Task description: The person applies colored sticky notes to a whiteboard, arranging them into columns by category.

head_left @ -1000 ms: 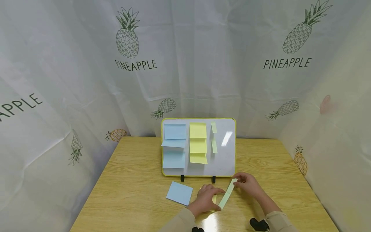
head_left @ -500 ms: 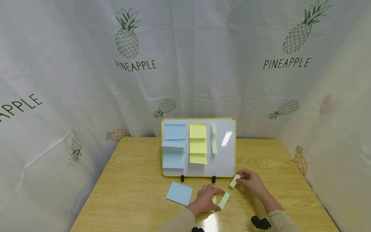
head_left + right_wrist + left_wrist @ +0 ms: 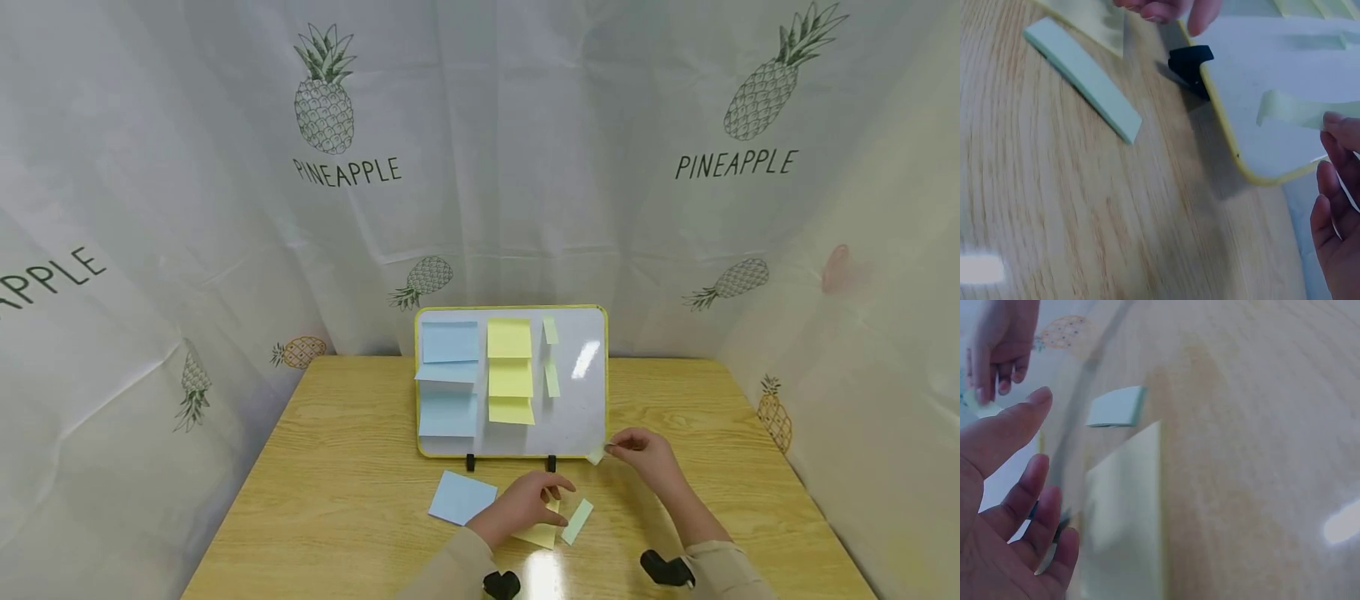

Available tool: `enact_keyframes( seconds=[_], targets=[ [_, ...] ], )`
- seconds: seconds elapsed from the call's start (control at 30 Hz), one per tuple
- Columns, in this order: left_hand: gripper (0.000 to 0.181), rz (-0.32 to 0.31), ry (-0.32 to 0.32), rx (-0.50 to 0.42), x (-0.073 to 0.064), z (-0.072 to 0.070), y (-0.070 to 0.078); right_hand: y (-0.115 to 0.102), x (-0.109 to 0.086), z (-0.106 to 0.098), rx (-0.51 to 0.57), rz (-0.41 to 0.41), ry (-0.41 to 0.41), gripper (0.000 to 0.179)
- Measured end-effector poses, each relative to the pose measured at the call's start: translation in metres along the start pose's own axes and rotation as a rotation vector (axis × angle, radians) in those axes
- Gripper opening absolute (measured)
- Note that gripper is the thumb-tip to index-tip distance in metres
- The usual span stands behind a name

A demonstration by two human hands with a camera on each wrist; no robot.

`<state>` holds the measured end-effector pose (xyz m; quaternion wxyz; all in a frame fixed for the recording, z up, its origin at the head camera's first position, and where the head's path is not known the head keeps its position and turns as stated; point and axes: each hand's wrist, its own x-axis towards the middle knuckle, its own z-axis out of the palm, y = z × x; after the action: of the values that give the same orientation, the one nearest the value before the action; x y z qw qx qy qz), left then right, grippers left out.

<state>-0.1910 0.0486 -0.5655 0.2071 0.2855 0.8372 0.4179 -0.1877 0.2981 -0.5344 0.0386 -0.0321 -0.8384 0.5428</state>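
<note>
My right hand [image 3: 647,458] pinches a pale green narrow sticky note [image 3: 1291,112] between thumb and fingertip, in front of the whiteboard's lower right corner. In the right wrist view the note's free end curls. My left hand [image 3: 517,507] hovers over the yellow sticky note pad [image 3: 537,536], thumb and fingers spread with nothing between them, partly hiding the pad. Just right of its fingertips, a narrow green sticky note pad [image 3: 577,522] lies on the table. The whiteboard [image 3: 573,421], yellow-rimmed, carries blue notes [image 3: 450,342], yellow notes [image 3: 510,338] and two narrow green notes [image 3: 552,377].
A blue sticky note pad [image 3: 461,498] lies left of the yellow one, its right corner beside my left hand. Black feet [image 3: 552,463] hold up the whiteboard on the wooden table [image 3: 337,483]. A pineapple-print curtain [image 3: 525,167] hangs behind and at the sides.
My right hand has peeled a green note off the narrow pad and carried it up to the board's lower right corner. My left hand has let go of that pad and drawn back left.
</note>
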Motion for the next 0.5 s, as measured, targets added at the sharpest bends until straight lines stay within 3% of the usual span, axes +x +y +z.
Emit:
enact_keyframes(
  seconds=[0.1, 0.27, 0.5],
  targets=[
    [0.042, 0.024, 0.019, -0.026, -0.001, -0.011, 0.006, -0.004, 0.002, 0.004, 0.075, -0.015, 0.019, 0.015],
    [0.039, 0.117, 0.082, -0.007, -0.002, -0.034, 0.021, -0.006, 0.003, 0.014, 0.164, -0.050, 0.042, 0.019],
    [0.038, 0.198, 0.165, 0.000, -0.006, -0.060, 0.045, -0.019, 0.000, 0.029, 0.318, -0.005, 0.031, 0.023]
  ],
)
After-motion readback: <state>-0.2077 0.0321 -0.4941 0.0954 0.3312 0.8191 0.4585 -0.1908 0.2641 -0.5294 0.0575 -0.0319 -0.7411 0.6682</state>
